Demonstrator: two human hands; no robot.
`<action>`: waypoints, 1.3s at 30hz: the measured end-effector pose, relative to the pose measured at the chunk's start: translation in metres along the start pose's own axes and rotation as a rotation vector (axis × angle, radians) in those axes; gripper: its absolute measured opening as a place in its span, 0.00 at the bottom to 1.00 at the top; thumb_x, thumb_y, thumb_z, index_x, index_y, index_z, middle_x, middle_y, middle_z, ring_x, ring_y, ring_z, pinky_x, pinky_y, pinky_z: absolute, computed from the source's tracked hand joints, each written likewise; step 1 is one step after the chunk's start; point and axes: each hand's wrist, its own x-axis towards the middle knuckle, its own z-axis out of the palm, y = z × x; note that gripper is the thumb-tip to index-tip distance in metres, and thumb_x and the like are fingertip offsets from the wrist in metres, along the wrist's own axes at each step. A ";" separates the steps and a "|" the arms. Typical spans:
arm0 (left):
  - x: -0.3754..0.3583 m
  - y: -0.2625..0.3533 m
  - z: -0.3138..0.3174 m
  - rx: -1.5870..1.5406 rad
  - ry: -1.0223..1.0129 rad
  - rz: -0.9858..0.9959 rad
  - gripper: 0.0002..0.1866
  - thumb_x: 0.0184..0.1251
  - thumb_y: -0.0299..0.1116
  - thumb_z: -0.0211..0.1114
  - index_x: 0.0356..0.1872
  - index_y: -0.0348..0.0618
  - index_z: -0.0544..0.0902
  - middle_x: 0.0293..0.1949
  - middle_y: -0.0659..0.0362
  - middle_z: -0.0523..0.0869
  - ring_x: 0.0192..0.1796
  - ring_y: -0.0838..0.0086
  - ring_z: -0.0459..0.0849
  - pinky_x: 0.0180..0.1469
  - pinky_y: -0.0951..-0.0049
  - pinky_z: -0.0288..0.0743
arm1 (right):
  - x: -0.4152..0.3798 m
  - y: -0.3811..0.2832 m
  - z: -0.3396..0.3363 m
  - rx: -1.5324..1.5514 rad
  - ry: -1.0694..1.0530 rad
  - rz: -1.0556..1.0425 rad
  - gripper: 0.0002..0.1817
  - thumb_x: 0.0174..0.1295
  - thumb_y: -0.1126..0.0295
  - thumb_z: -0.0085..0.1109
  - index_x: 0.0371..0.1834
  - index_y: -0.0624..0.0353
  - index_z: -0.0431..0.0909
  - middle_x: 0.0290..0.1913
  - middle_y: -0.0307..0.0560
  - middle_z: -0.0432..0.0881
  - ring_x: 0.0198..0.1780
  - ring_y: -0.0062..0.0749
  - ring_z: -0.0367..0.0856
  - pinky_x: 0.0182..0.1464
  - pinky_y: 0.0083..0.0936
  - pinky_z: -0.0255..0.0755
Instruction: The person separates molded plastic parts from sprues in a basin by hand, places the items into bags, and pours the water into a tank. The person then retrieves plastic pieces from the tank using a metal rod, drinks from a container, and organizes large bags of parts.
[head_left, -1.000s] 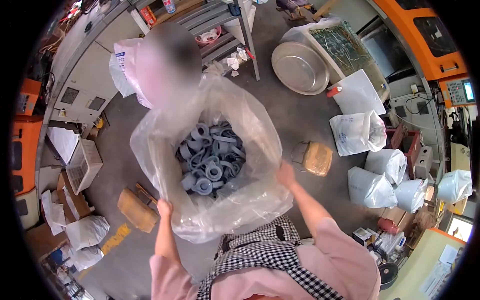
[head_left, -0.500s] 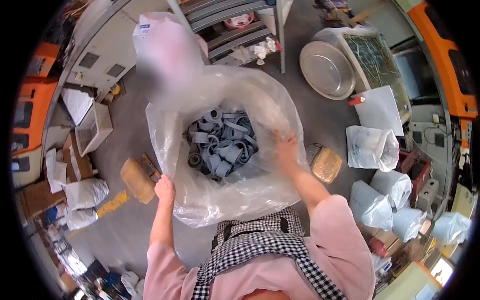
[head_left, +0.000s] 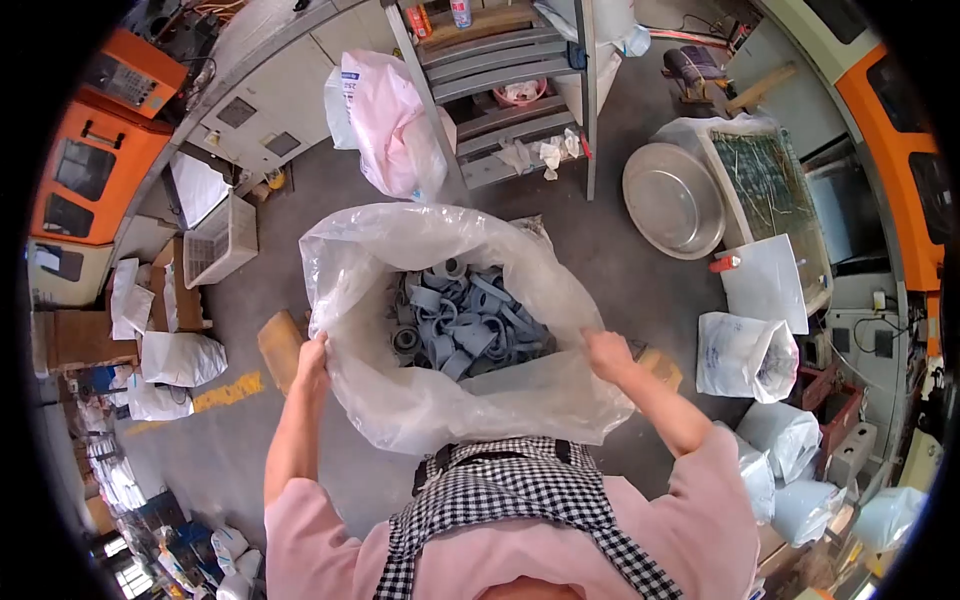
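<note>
A large clear plastic bag [head_left: 400,405] stands wide open in front of me, its rim spread into a loose ring. Inside lie many grey ring-shaped plastic parts [head_left: 465,325], heaped together. My left hand [head_left: 313,360] grips the bag's rim on the left side, fingers closed. On the right side of the rim, my right hand [head_left: 606,355] is closed on the plastic too.
Brown wrapped packages [head_left: 282,350] lie on the floor either side of the bag. A metal step frame [head_left: 500,70] and a pink-white sack [head_left: 385,125] stand beyond. To the right are a round metal basin [head_left: 675,200], a white sack [head_left: 735,355] and several wrapped bundles.
My right hand, open and blurred before, has closed on the right rim. The far rim has dropped toward me, and the bag's mouth is wider. The view has tilted up slightly.
</note>
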 end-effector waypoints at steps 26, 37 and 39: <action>0.018 -0.017 0.085 1.848 -0.514 0.692 0.46 0.51 0.72 0.47 0.66 0.52 0.60 0.62 0.43 0.65 0.68 0.49 0.55 0.68 0.45 0.31 | 0.094 -0.194 -0.088 -0.456 0.371 -0.158 0.39 0.52 0.58 0.61 0.67 0.48 0.56 0.62 0.66 0.57 0.61 0.59 0.61 0.62 0.55 0.49; 0.056 -0.040 -0.051 1.489 -0.461 0.564 0.21 0.59 0.52 0.57 0.33 0.43 0.84 0.34 0.46 0.83 0.42 0.51 0.80 0.44 0.57 0.73 | 0.205 -0.020 -0.078 -0.739 0.136 -0.238 0.09 0.53 0.70 0.48 0.35 0.59 0.77 0.34 0.48 0.82 0.34 0.37 0.81 0.35 0.34 0.72; 0.031 -0.012 -0.056 1.540 -0.469 0.599 0.20 0.59 0.50 0.58 0.32 0.43 0.84 0.32 0.45 0.82 0.40 0.51 0.80 0.43 0.57 0.73 | 0.187 -0.030 -0.123 -0.718 0.188 -0.181 0.08 0.53 0.70 0.49 0.31 0.58 0.77 0.33 0.48 0.81 0.34 0.38 0.81 0.35 0.34 0.73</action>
